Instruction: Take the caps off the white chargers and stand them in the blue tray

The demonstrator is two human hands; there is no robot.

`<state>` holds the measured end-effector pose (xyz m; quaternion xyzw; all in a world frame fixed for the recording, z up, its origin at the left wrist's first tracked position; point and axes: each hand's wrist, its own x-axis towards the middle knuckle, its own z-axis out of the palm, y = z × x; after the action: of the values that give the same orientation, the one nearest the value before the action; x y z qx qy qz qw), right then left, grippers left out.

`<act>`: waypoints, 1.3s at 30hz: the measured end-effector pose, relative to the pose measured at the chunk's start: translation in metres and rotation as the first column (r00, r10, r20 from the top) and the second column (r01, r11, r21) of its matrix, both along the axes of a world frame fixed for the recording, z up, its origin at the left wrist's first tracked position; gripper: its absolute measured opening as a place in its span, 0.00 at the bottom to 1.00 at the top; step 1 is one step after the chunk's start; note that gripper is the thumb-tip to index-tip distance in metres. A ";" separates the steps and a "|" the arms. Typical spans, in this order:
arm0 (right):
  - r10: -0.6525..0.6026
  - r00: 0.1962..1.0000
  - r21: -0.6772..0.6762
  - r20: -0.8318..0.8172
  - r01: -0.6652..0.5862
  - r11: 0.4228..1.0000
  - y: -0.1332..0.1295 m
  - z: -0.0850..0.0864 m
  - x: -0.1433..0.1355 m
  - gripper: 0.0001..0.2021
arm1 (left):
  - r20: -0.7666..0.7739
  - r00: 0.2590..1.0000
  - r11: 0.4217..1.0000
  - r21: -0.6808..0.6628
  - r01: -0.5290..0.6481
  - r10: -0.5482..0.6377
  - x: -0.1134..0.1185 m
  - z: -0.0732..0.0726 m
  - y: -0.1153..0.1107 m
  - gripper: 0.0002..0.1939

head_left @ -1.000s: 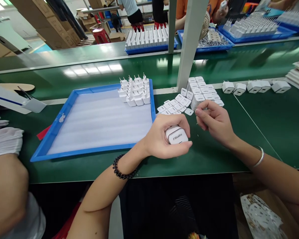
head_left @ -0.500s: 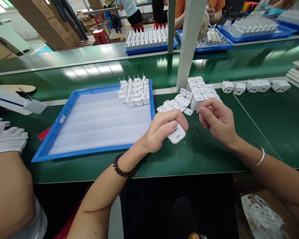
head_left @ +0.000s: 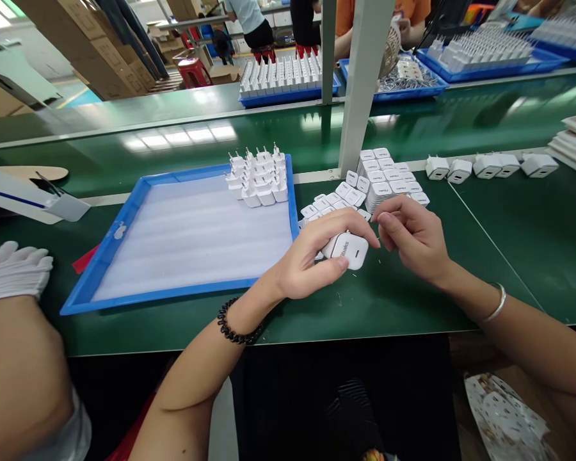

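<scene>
A white charger (head_left: 349, 250) with grey lettering and a small dark port slot on its end face is held in my left hand (head_left: 312, 256), thumb below and fingers over the top. Just to its right hovers my right hand (head_left: 415, 234), its fingers curled and thumb against the index finger; whatever lies between them, if anything, is hidden. Behind my hands are loose white end caps (head_left: 340, 195) with slots, spread on the green bench, beside neat stacks of caps (head_left: 384, 176). Several chargers with their pins up (head_left: 259, 176) stand in the far right corner of the blue tray (head_left: 173, 291).
More chargers (head_left: 489, 165) sit in a row along the bench edge at right. A metal post (head_left: 358, 96) rises behind the caps. At left, a co-worker's white-gloved hand (head_left: 16, 272) rests by a white box (head_left: 29, 192). Filled blue trays (head_left: 288, 96) stand across the conveyor.
My left hand has turned the charger and lifted its fingers a little, so more of the charger shows. My right hand has shifted slightly left. The co-worker's gloved hand has also moved a bit.
</scene>
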<state>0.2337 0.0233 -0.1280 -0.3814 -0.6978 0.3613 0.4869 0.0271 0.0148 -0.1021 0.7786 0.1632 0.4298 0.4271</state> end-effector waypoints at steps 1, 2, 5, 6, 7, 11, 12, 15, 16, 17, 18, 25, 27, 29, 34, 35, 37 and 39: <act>0.003 1.000 -0.003 0.007 -0.003 1.000 0.000 -0.001 0.000 0.16 | -0.003 1.000 1.000 -0.004 0.003 -0.003 0.000 0.000 0.000 0.19; 0.005 1.000 -0.005 0.014 -0.005 1.000 0.000 -0.001 0.000 0.16 | -0.005 1.000 1.000 -0.011 0.005 -0.005 0.000 -0.001 0.001 0.19; 0.012 0.999 0.004 0.045 -0.012 1.000 0.001 -0.002 0.000 0.17 | -0.003 1.000 0.999 -0.036 0.021 -0.021 0.000 -0.002 0.002 0.18; 0.013 0.998 0.014 0.056 -0.014 1.000 0.001 -0.002 0.000 0.17 | 0.003 1.000 0.999 -0.042 0.024 -0.024 0.000 -0.003 0.003 0.18; 0.016 0.998 0.025 0.065 -0.018 1.000 0.002 -0.001 0.000 0.17 | 0.007 1.000 0.999 -0.047 0.023 -0.023 0.000 -0.003 0.003 0.17; 0.028 0.996 0.065 0.083 -0.033 0.997 0.001 -0.001 0.000 0.15 | -0.013 1.000 0.997 -0.074 -0.029 0.028 0.001 -0.001 -0.001 0.17; 0.028 0.996 0.073 0.087 -0.035 0.997 0.001 -0.001 0.000 0.15 | -0.021 0.999 0.996 -0.082 -0.046 0.045 0.001 0.000 -0.002 0.17; 0.028 0.992 0.101 0.123 -0.040 0.994 0.001 -0.001 0.000 0.14 | -0.028 0.994 0.983 -0.146 -0.112 0.109 0.004 -0.001 -0.002 0.18; 0.028 0.989 0.112 0.146 -0.045 0.993 0.001 -0.001 0.000 0.13 | -0.026 0.990 0.970 -0.197 -0.140 0.137 0.005 -0.002 0.000 0.17; 0.028 0.985 0.124 0.173 -0.050 0.991 0.002 -0.002 0.000 0.12 | -0.022 0.986 0.949 -0.268 -0.166 0.166 0.005 -0.004 0.003 0.17; 0.027 0.978 0.135 0.205 -0.055 0.989 0.003 -0.003 0.000 0.11 | -0.011 0.981 0.915 -0.358 -0.183 0.192 0.004 -0.005 0.008 0.17; -0.014 0.899 0.269 0.438 -0.117 0.956 0.007 -0.008 0.003 0.07 | -0.096 0.965 0.650 -0.723 -0.236 0.244 -0.043 0.016 0.040 0.16; -0.019 0.866 0.297 0.499 -0.151 0.943 0.006 -0.008 0.003 0.08 | -0.331 0.858 0.639 -0.573 -0.513 0.392 -0.066 0.025 0.041 0.25; -0.022 0.841 0.310 0.541 -0.175 0.935 0.004 -0.008 0.003 0.09 | -0.527 0.571 0.542 -0.230 -0.808 0.629 -0.087 0.029 0.041 0.31; 0.017 0.800 0.299 0.599 -0.243 0.923 0.004 -0.012 -0.001 0.09 | -0.640 -0.156 0.188 0.436 -0.880 0.752 -0.122 0.013 0.054 0.30; 0.029 0.792 0.292 0.610 -0.258 0.921 0.004 -0.013 -0.001 0.09 | -0.675 -0.206 0.198 0.470 -0.860 0.709 -0.125 0.009 0.059 0.27; 0.051 0.774 0.273 0.631 -0.283 0.919 0.006 -0.016 -0.001 0.09 | -0.727 -0.242 0.245 0.494 -0.834 0.642 -0.129 0.001 0.066 0.22; 0.069 0.752 0.253 0.655 -0.305 0.918 0.008 -0.018 -0.001 0.09 | -0.754 -0.240 0.283 0.492 -0.823 0.612 -0.132 -0.006 0.072 0.19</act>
<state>0.2332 0.0316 -0.1456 -0.3165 -0.9076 0.1314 0.2427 -0.1046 0.0872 -0.1078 0.5580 0.8249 0.0908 -0.0003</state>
